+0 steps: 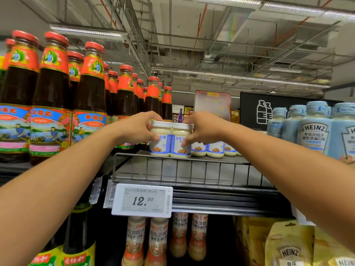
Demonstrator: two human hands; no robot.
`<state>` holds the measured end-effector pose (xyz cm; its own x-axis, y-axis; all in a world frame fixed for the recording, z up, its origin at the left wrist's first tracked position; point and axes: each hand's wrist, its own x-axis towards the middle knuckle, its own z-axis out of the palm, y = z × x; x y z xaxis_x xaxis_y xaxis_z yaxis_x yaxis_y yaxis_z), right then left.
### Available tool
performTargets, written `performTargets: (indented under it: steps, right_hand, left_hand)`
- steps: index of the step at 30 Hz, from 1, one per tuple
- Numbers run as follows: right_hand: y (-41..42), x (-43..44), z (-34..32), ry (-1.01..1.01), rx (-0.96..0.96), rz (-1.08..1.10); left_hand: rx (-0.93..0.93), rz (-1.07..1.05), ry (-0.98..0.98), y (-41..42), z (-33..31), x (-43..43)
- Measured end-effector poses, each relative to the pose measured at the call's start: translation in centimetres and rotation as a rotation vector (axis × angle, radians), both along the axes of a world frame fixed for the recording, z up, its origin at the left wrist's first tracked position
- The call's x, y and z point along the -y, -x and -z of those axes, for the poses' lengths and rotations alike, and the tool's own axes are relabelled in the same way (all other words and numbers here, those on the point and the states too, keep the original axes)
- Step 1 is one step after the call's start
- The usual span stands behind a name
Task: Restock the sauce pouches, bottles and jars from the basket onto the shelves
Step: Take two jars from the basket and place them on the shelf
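Observation:
Two white salad-dressing jars with white lids and blue-and-white labels stand side by side on the top shelf (172, 170), behind its wire front rail. My left hand (137, 129) grips the left jar (160, 144) round its lid and shoulder. My right hand (204, 128) grips the right jar (179, 145) the same way, thumb on the label. More jars of the same kind (215, 149) stand in a row just to the right, behind my right hand. The basket is out of view.
Tall dark oyster-sauce bottles with red caps (90, 89) crowd the shelf to the left. Pale blue Heinz bottles (315, 129) stand at right. A price tag reading 12.50 (143, 200) hangs on the shelf edge. Dressing bottles (157, 240) and yellow Heinz pouches (290, 246) fill the shelf below.

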<state>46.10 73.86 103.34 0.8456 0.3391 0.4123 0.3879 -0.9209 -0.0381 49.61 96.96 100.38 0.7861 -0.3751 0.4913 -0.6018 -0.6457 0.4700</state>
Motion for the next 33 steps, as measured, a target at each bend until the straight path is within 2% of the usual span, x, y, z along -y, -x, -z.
performTargets:
  steps: [4, 15, 33]
  right_hand:
    - [-0.3, 0.3, 0.1, -0.072, -0.048, -0.043]
    - [-0.4, 0.2, 0.3, -0.071, -0.048, -0.057]
    - [1.2, 0.8, 0.0, -0.126, -0.157, 0.057]
  left_hand:
    - [0.007, 0.008, 0.014, -0.1, 0.1, 0.0]
    - [0.039, -0.051, 0.012, 0.6, 0.3, 0.1]
    - [0.098, -0.144, 0.024, 2.2, 0.0, 0.3]
